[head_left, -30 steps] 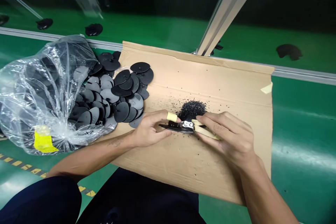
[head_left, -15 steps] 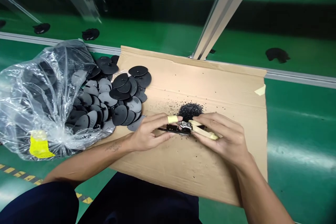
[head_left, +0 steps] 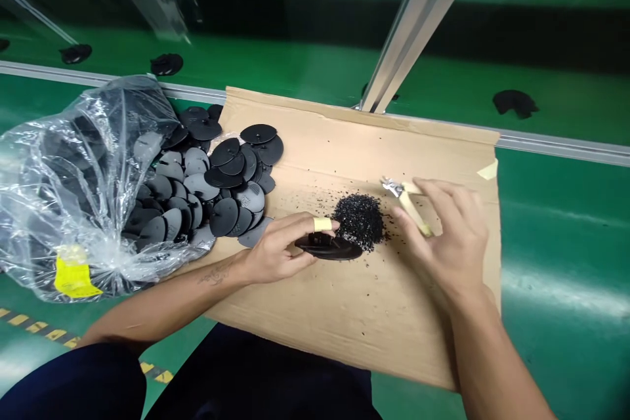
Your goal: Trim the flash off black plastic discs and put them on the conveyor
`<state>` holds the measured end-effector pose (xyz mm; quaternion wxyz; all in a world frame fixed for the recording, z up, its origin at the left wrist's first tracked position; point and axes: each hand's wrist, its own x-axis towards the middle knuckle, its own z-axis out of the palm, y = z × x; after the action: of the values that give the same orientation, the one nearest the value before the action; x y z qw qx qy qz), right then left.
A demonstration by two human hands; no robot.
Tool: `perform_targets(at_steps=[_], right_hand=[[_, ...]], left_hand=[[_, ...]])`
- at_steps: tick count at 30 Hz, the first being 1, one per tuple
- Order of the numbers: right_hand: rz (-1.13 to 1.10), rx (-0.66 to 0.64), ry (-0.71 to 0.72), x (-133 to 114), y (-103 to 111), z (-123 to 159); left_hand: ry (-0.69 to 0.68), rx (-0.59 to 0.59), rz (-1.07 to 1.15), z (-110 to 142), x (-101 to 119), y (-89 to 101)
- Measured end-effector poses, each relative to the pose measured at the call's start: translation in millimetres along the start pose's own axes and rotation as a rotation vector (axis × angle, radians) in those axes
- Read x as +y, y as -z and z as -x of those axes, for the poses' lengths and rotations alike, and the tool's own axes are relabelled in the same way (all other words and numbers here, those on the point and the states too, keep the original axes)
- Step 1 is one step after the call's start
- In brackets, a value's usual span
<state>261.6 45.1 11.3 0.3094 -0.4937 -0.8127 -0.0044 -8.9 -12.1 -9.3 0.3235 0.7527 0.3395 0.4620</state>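
The person's left hand (head_left: 275, 251) grips a black plastic disc (head_left: 337, 249) near its left end, thumb below and index finger above, fingers clamped on it. The disc is held nearly edge-on to the view, over the middle of a cardboard sheet (head_left: 315, 315), in front of a heap of small black clippings (head_left: 360, 215). Pale yellow tape (head_left: 323, 224) wraps the left index finger. The right hand (head_left: 455, 243), to the right of the heap, has its fingers closed around the pale yellow handles of a pair of nippers (head_left: 409, 203); the metal head points up and left, apart from the disc. That hand is slightly blurred, so how its farther fingers lie on the handles is hard to tell. On the left, many loose black discs (head_left: 225, 216) overlap in a pile, partly on the cardboard, beside a clear plastic bag (head_left: 54, 190) with more dark pieces inside and a yellow label (head_left: 76, 272). An upright metal post (head_left: 426, 26) stands beyond the cardboard.
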Motion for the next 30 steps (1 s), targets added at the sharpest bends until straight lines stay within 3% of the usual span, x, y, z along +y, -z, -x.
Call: perform_targets(at_steps=[4,7,12,16,23,27,30], right_hand=[[0.150,-0.056,-0.172,25,-4,2],[0.192,-0.082,-0.279,42,-6,6],[0.177,-0.032,-0.327,57,-7,14],[0.228,-0.083,-0.382,56,-2,14],[0.194,-0.153,-0.287,42,-1,7],[0.100,-0.184,-0.180,32,-6,7],[0.063,-0.150,-0.195,33,-6,9]], left_hand=[[0.022,-0.008,-0.040,-2,5,1.0],[0.123,-0.022,-0.070,-2,8,1.6],[0.317,0.002,-0.106,-1,9,0.6],[0.383,0.055,-0.082,1,8,-2.6],[0.480,0.127,-0.018,0,6,-3.3],[0.468,0.157,-0.004,-1,6,-3.6],[0.455,0.190,0.004,-1,6,-4.5]])
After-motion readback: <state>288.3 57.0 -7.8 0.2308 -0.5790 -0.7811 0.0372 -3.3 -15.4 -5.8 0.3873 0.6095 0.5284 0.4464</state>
